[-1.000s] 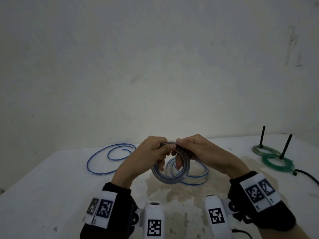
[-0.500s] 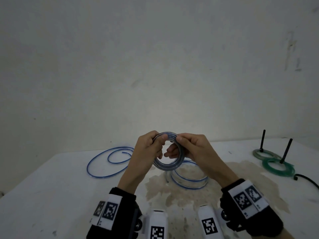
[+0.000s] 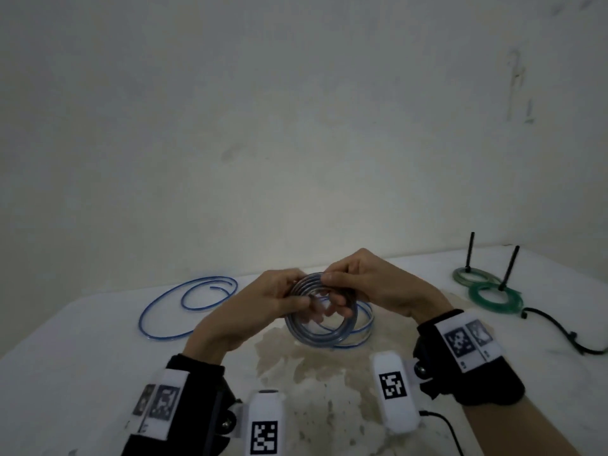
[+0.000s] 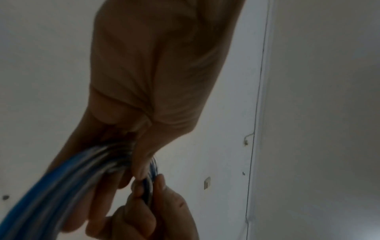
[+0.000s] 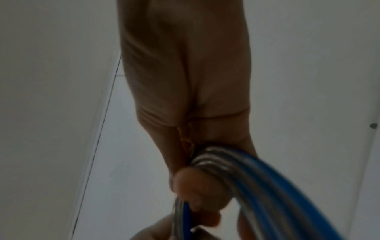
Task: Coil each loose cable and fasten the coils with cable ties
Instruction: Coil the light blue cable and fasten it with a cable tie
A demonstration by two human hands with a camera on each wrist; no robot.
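Note:
A tight coil of blue-striped clear cable (image 3: pixel 320 330) hangs upright above the stained middle of the white table (image 3: pixel 82 350). My left hand (image 3: pixel 279 299) grips its upper left turns and my right hand (image 3: pixel 348 284) pinches the top from the right. In the left wrist view the fingers (image 4: pixel 144 155) curl round the coil's strands (image 4: pixel 61 186); in the right wrist view fingertips (image 5: pixel 197 186) clamp the same cable (image 5: pixel 257 178). Behind the coil, loose turns of blue cable (image 3: pixel 367 327) lie on the table. A second loose blue cable (image 3: pixel 184 304) curls at the back left.
Two green coils (image 3: pixel 493 296) sit at the back right, each with a black tie (image 3: pixel 508 268) standing upright. A black cable tie (image 3: pixel 559 330) lies near the right edge. A plain wall rises behind the table.
Both hands rose with the coil half a second ago and have now come back down. The coil hangs lower and looks wider, and my right fingers have shifted along its top.

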